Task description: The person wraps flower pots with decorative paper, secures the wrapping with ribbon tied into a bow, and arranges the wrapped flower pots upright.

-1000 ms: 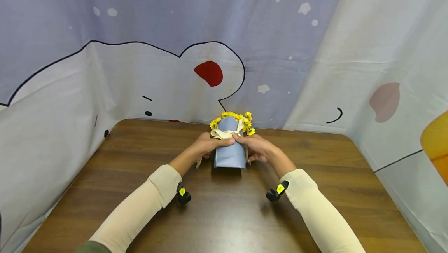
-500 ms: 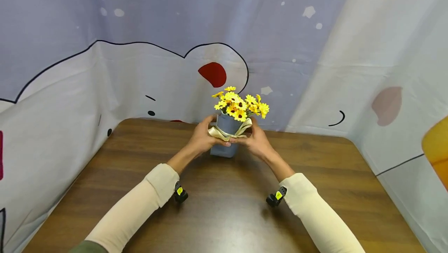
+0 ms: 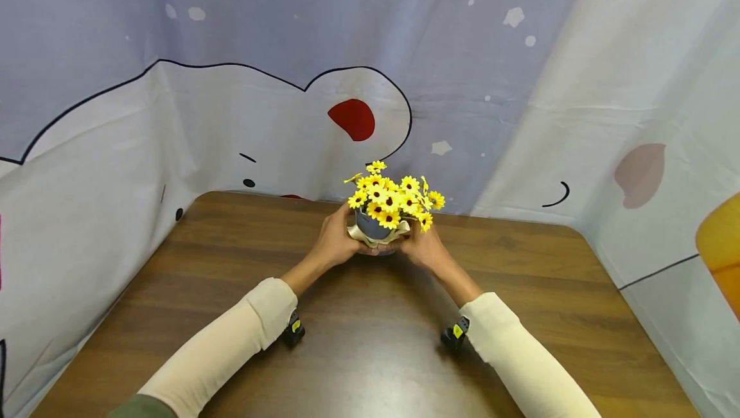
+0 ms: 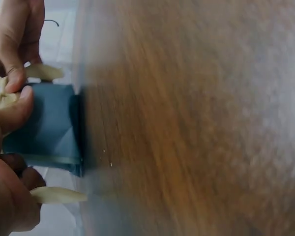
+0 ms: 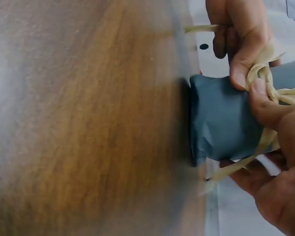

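Note:
A small bouquet of yellow daisy-like flowers (image 3: 386, 200) stands near the table's back edge. Its stems go down into a blue-grey wrapping (image 5: 221, 118) shaped like a sleeve. A cream ribbon (image 3: 364, 236) is knotted round the front of the wrapping, its tails hanging at both sides. My left hand (image 3: 332, 238) grips the bouquet from the left, and my right hand (image 3: 424, 248) grips it from the right. Both thumbs press close together at the ribbon knot, as the right wrist view shows. In the left wrist view, the wrapping's lower end (image 4: 49, 123) is right at the tabletop.
The brown wooden table (image 3: 370, 354) spreads out in front and to both sides. Behind its back edge hangs a printed curtain (image 3: 254, 135) in lilac and white. A black wrist camera (image 3: 293, 330) is strapped to the left sleeve.
The bouquet has swung from leaning away to upright, its flower heads now facing up toward me. Over the last half second it has dropped slightly. Both hands have kept their grip.

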Demonstrator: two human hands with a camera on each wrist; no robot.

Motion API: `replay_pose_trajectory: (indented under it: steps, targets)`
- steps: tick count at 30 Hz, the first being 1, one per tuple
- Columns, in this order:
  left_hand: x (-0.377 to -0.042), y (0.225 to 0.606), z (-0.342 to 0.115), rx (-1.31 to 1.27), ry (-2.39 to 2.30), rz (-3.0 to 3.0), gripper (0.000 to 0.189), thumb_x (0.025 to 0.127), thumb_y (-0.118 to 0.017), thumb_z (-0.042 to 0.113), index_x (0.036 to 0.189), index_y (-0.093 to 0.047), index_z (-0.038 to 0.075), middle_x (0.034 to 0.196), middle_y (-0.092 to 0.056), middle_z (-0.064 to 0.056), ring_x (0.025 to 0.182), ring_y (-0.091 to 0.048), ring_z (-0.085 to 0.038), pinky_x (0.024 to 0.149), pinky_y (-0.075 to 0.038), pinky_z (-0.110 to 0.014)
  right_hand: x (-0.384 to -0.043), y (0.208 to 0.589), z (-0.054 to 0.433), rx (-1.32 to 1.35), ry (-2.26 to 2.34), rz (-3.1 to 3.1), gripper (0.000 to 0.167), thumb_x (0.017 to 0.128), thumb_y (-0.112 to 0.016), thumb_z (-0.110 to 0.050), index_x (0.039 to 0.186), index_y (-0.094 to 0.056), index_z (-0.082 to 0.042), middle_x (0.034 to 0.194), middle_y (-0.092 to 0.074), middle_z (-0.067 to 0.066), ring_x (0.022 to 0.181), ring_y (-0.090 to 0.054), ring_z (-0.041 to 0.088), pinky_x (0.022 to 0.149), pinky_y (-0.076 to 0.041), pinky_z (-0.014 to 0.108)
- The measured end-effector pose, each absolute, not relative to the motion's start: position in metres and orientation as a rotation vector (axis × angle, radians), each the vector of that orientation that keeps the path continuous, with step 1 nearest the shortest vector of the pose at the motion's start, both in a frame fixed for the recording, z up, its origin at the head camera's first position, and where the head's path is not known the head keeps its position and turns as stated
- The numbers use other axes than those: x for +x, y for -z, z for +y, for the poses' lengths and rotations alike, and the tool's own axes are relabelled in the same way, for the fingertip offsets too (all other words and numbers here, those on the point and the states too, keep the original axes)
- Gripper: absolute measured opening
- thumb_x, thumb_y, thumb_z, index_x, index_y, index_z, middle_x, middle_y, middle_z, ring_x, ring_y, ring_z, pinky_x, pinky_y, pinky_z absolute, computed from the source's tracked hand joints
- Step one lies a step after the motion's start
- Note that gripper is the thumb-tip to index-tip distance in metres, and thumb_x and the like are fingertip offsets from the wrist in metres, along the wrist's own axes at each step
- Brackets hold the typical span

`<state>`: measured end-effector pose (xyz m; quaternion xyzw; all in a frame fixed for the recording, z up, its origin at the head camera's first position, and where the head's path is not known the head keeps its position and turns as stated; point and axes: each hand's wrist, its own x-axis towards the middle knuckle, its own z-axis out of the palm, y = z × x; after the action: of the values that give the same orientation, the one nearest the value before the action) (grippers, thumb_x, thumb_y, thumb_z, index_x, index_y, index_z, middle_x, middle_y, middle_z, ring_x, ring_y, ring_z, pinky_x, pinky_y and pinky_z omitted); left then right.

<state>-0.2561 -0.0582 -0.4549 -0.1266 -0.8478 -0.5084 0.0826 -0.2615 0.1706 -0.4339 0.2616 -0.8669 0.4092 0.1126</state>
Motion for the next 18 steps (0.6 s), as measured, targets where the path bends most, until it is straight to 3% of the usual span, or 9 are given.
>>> replay_pose_trajectory:
  steps: [4,8,12,18]
  targets:
    - [-0.2543,0.4566,-0.0586,-0.362,1.511,-2.633,0.112,0.066,-0.109,0.017,0.163,-0.054,0.01,0.156,-0.069,-0.016,0.141,-0.066,-0.036,0.123,-0.052,-0.056,-0.2621,0.4342,0.1719,0.733,-1.293,-2.658,0.094,0.08,-0.104,-0.01,0.158,-0.053,0.002,0.155,-0.065,0.026,0.146,-0.063,0.045,0.123,-0.052,0.06]
    - [-0.2525,0.4595,-0.0573,-0.356,1.528,-2.685,0.115,0.068,-0.106,0.019,0.168,-0.049,0.013,0.159,-0.067,-0.014,0.145,-0.064,-0.035,0.125,-0.05,-0.057,-0.259,0.4305,0.1744,0.632,-1.205,-2.778,0.095,0.081,-0.104,-0.02,0.157,-0.053,0.004,0.152,-0.067,0.029,0.141,-0.066,0.048,0.119,-0.055,0.061]
    - [-0.251,0.4605,-0.0578,-0.364,1.544,-2.686,0.112,0.068,-0.105,0.019,0.166,-0.05,0.016,0.155,-0.07,-0.012,0.141,-0.067,-0.034,0.123,-0.052,-0.056,-0.2574,0.431,0.1748,0.605,-1.214,-2.784,0.102,0.08,-0.105,-0.019,0.161,-0.048,0.005,0.158,-0.063,0.03,0.148,-0.06,0.048,0.127,-0.048,0.062]
    - [-0.2487,0.4604,-0.0613,-0.386,1.549,-2.665,0.112,0.07,-0.104,0.019,0.167,-0.049,0.014,0.158,-0.067,-0.014,0.144,-0.065,-0.035,0.125,-0.049,-0.058,-0.2555,0.4356,0.1742,0.578,-1.253,-2.8,0.098,0.082,-0.104,-0.02,0.159,-0.048,0.005,0.156,-0.064,0.032,0.143,-0.064,0.049,0.122,-0.052,0.061]
